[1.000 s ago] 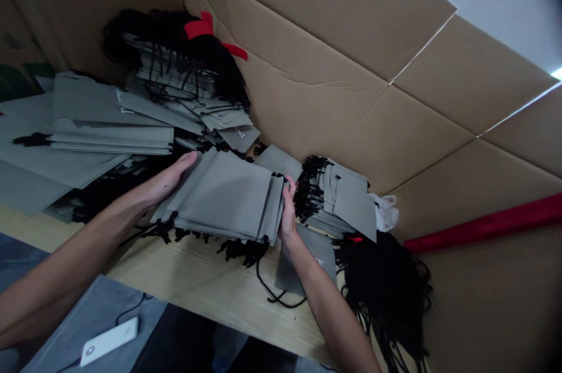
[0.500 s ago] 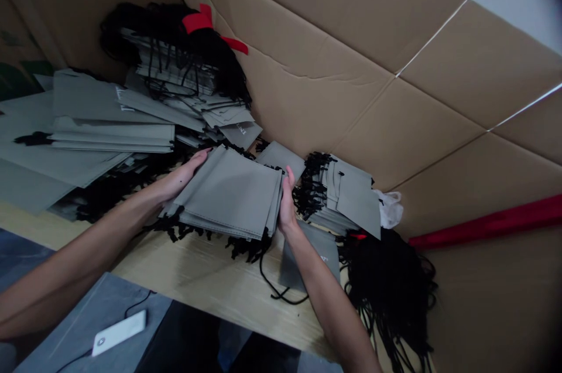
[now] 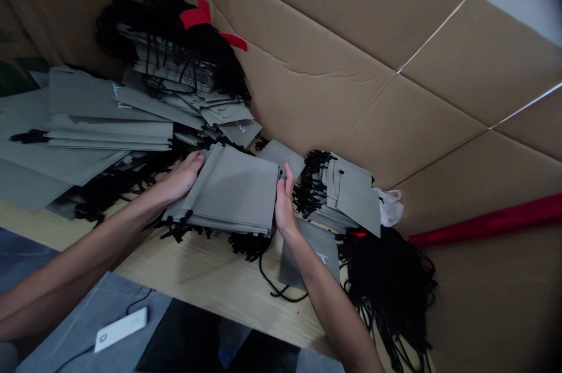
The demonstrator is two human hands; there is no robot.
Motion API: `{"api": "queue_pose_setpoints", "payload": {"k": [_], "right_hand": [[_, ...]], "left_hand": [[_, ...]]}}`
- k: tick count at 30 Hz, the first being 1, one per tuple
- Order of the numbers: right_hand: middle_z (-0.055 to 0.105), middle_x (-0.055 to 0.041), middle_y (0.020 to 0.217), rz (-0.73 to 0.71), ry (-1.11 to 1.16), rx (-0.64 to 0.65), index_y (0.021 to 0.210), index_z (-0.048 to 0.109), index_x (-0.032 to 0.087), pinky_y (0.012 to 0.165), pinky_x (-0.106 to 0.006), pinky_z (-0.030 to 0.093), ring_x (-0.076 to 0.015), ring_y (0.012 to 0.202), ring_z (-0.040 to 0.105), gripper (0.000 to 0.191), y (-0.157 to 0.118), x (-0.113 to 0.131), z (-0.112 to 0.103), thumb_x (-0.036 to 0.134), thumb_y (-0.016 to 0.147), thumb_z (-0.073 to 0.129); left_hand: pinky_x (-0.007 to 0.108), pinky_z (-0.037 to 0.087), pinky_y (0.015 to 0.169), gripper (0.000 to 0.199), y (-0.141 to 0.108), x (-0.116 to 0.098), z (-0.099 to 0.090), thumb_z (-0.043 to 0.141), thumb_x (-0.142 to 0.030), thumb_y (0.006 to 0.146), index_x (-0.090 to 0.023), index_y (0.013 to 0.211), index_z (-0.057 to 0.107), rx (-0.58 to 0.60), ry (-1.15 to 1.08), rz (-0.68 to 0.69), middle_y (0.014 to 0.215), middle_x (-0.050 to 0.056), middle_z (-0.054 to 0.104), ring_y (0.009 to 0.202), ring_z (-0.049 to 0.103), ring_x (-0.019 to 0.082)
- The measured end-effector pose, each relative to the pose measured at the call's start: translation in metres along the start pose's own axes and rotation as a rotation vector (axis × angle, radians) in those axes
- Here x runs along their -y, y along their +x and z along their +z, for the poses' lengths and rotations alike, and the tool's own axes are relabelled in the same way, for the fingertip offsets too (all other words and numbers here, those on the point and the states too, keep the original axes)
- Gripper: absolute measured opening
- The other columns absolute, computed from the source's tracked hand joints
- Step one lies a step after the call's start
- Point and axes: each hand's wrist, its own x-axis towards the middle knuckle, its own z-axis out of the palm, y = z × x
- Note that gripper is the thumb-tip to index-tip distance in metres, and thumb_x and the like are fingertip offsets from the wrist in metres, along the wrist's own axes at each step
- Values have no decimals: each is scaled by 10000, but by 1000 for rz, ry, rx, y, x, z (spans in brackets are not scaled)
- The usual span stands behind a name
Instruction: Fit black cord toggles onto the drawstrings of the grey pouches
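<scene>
Between my two hands lies a stack of grey drawstring pouches (image 3: 237,188), with black cord ends bunched along its near edge. My left hand (image 3: 187,175) holds the stack's left side, its fingers partly hidden by the pouches. Against the right side presses my right hand (image 3: 285,203), fingers pointing up and away from me. A single grey pouch with white lettering (image 3: 307,247) lies under my right forearm. Just beyond my right hand is another stack of grey pouches (image 3: 355,191), its black cord ends facing left.
Large grey pouches (image 3: 88,95) pile up at the left. Behind them sits a bundle with black cords and a red band (image 3: 195,17). Black cords (image 3: 390,291) hang over the table (image 3: 206,279) at the right. Cardboard walls (image 3: 307,27) enclose the back. A white power bank (image 3: 120,329) lies below.
My right hand has shifted slightly left against the stack. The pouches at its right edge now line up more evenly, and the left hand has stayed nearly in place.
</scene>
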Motion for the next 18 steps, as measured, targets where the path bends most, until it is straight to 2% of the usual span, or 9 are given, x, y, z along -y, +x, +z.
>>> {"api": "queue_pose_setpoints", "payload": {"k": [3,8,13,18], "right_hand": [[286,-54,1948,-7,-10,9,1821,340,339,1504,-541,111,-252,1815,230,747,2,1,-2,704,1173,411],[275,-48,1955,0,26,19,1830,328,327,1503,-538,145,-251,1820,234,750,1,2,-3,703,1182,334],[258,-47,1961,23,44,46,1829,330,319,1505,-516,120,-240,1829,207,779,2,4,-4,705,1159,424],[242,-47,1966,51,50,19,1837,300,329,1499,-553,129,-268,1830,201,794,5,2,-5,667,1138,462]], "left_hand": [[586,648,1165,494,3,-1,-5,772,-467,1106,-180,1500,691,-17,-19,-32,1539,142,694,1372,713,345],[596,640,1180,516,7,-11,-7,770,-466,1107,-188,1530,674,-15,-69,33,1577,147,673,1398,700,354],[591,642,1176,497,8,-23,1,773,-461,1106,-185,1510,685,23,-85,28,1567,146,678,1390,703,348],[600,632,1194,502,-4,-37,-10,766,-466,1110,-193,1523,681,111,-123,25,1586,151,671,1410,696,347]]}}
